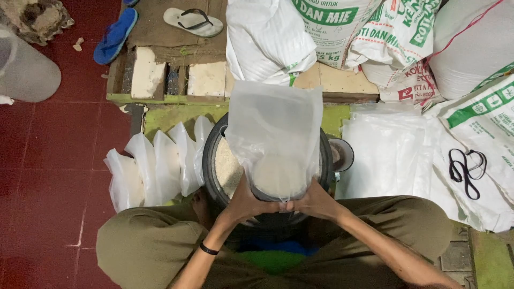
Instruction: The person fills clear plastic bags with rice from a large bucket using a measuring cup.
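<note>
Both hands meet at the base of a clear plastic bag (274,134), which I see held upright over a round dark tub (210,160) of pale grain between the person's knees. Reading from the left: a row of filled clear bags (155,166) leans against the tub's side, close by, standing on end so the contents settle to the bottom. Next, the left hand (247,204), with a dark band at its wrist, cups the bag's lower left corner, fingers curled closed around it from below. The right hand (316,202) mirrors it on the lower right corner, also closed on the plastic; the two hands touch or nearly touch at the thumbs. I judge this two-sided grip to support the weight of the small heap of grain (278,176) pooled at the bag's bottom, while the empty upper part stands free and slightly crumpled. Holding the bag over the tub would let any spill fall back in. Just right of the tub sits a small round container (342,154), its contents unclear to me. Further right lies a stack of flat empty plastic bags (385,155) on the floor, and beyond it a loop of black cord (467,170) rests on a printed woven sack (482,118). More large sacks (332,27) stand behind, and sandals (194,21) lie at the far edge.
</note>
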